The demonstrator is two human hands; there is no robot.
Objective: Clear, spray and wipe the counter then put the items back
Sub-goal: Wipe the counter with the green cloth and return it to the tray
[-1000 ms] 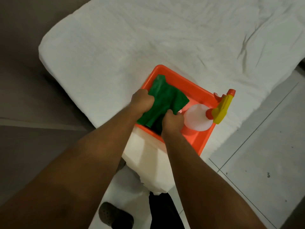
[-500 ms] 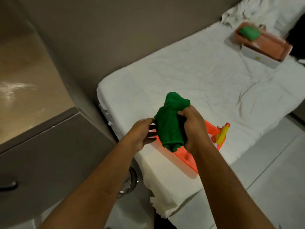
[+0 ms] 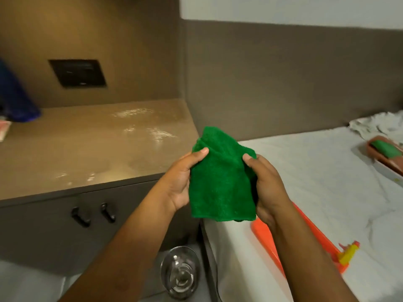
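Fuzzy green terry cloth (image 3: 221, 182); glossy, wet-streaked brown counter (image 3: 91, 147).

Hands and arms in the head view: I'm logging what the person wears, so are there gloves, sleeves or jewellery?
None visible. The left hand and right hand are bare, ungloved, with short nails. Both forearms are uncovered down to the frame's edge; no sleeve, watch, ring or bracelet shows.

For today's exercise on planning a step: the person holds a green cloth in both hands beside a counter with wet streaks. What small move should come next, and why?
Probably bring the cloth left and down onto the counter to start wiping. Both hands, left and right, grip it in the air, and the counter shows wet streaks, unwiped.
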